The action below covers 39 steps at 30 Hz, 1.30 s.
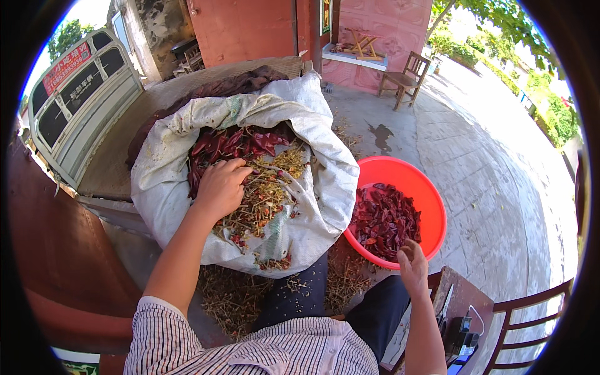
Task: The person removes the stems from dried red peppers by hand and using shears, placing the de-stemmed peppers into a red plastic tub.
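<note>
A large white woven sack (pixel 328 173) with a rolled-down rim stands before me. Dried red chilies (pixel 234 142) lie at its far left inside, with stems, seeds and bits (pixel 265 197) nearer me. My left hand (pixel 222 187) rests on the chilies' near edge, its fingers bent; whether it grips any is hidden. To the right of the sack is a red plastic basin (pixel 429 206) holding dark red chili pieces (pixel 389 220). My right hand (pixel 413 265) hovers at the basin's near rim, fingers slightly curled and apart, with nothing visible in it.
A truck bed (pixel 108 154) with a dark cloth (pixel 206 91) lies behind the sack. Stems litter the ground (pixel 234 295) by my legs. At lower right are a small table (pixel 473 295) bearing devices and a curved chair back (pixel 529 307). A wooden chair (pixel 407 77) stands farther off.
</note>
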Each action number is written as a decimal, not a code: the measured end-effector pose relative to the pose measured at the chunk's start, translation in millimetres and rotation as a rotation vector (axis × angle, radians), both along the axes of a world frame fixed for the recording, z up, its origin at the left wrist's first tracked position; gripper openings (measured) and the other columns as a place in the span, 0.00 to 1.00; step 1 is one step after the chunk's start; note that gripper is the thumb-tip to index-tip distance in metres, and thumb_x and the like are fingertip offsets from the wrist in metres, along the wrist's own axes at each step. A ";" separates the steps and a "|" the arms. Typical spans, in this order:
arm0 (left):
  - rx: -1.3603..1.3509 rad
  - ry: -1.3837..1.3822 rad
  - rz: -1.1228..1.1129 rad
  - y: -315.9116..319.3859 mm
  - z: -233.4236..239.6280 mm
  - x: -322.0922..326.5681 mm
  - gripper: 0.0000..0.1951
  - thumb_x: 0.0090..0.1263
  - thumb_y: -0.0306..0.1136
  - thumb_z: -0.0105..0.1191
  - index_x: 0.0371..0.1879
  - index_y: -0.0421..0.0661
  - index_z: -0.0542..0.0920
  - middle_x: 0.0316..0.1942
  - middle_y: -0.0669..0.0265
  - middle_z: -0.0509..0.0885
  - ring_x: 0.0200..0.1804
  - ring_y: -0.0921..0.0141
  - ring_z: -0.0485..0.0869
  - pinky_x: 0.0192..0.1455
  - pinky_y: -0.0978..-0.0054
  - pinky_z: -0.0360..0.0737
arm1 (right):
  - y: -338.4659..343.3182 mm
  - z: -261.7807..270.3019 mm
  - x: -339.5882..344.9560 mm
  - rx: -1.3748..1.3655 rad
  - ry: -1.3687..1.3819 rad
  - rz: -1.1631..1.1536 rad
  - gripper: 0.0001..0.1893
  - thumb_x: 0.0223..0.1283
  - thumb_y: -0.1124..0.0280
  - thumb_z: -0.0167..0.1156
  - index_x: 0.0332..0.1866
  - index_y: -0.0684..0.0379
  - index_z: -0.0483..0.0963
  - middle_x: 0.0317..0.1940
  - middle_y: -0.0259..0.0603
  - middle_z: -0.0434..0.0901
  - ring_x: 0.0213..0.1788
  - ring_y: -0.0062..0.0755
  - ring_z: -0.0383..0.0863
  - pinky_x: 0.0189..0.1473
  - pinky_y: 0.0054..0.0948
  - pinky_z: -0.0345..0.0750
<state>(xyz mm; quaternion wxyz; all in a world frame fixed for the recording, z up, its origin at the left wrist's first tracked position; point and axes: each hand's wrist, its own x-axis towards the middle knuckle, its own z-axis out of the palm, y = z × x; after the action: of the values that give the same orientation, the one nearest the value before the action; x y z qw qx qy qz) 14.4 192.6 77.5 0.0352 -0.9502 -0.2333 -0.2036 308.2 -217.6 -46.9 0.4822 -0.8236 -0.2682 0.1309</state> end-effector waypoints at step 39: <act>-1.785 -0.707 -0.517 -214.9 -89.3 28.1 0.07 0.77 0.19 0.58 0.48 0.42 0.77 0.53 0.62 0.82 0.56 0.72 0.82 0.62 0.72 0.80 | 46.0 55.5 -130.2 0.300 0.350 0.490 0.17 0.72 0.67 0.69 0.57 0.65 0.77 0.44 0.38 0.86 0.47 0.25 0.87 0.51 0.28 0.84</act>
<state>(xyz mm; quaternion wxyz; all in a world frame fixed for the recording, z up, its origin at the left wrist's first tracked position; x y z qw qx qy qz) 42.5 -22.3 -11.8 -0.8099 -0.5346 -0.0840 -0.2263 177.9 -171.6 8.6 0.5909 -0.6195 -0.3878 0.3416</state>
